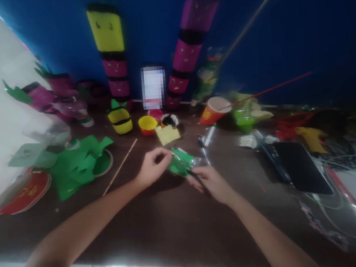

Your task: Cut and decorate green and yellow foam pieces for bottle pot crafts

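Near the middle of the table, my left hand (153,165) pinches the left edge of a green piece of paper (178,164). My right hand (212,182) is closed round the dark handles of what look like scissors (196,178). Their thin metal blades lie across the green piece and point toward my left fingertips. Blur hides whether the blades are apart. Just beyond my hands lies a pale yellow pad (168,134). A pen (203,148) and a white marker (209,135) lie close to the right of the green piece.
Green paper sheets (72,168) and a red lid (31,191) lie left, beside a thin stick (120,167). Yellow (106,30) and purple (187,52) stacked boxes stand behind. A paint cup (148,125), an orange cup (210,112) and a black tablet (302,167) are around.
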The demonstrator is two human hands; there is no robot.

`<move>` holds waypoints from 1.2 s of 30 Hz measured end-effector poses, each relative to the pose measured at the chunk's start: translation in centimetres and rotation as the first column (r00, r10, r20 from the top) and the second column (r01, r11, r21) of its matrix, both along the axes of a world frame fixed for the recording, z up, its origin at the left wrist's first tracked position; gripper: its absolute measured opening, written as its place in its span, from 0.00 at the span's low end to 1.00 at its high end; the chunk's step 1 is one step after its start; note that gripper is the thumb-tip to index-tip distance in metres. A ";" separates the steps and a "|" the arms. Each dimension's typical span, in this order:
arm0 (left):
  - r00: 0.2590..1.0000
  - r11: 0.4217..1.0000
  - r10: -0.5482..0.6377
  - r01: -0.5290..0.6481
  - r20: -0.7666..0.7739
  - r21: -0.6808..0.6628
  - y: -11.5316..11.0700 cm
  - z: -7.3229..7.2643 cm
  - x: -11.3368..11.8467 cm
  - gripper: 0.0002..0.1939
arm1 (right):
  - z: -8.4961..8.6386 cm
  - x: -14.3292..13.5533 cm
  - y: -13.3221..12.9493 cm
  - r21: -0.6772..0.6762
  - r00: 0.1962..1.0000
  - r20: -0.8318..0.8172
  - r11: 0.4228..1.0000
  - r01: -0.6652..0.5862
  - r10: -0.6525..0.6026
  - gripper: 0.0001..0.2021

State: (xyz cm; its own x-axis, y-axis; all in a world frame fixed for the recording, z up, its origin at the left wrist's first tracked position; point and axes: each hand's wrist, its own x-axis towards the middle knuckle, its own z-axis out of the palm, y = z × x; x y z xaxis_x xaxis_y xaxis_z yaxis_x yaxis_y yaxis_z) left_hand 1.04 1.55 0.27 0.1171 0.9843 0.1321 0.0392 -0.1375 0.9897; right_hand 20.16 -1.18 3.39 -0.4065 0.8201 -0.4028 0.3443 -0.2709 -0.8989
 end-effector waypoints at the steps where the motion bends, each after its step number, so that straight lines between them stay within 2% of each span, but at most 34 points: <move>1: 1.000 1.000 0.000 0.000 0.003 0.001 0.0 0.0 0.0 0.09 | 0.0 0.0 0.0 0.002 1.000 0.001 1.000 0.000 0.000 0.20; 36: 0.999 0.999 0.004 -0.002 0.043 -0.037 0.0 0.4 0.0 0.11 | 0.2 0.0 0.0 0.020 1.000 0.026 1.000 -0.017 0.017 0.21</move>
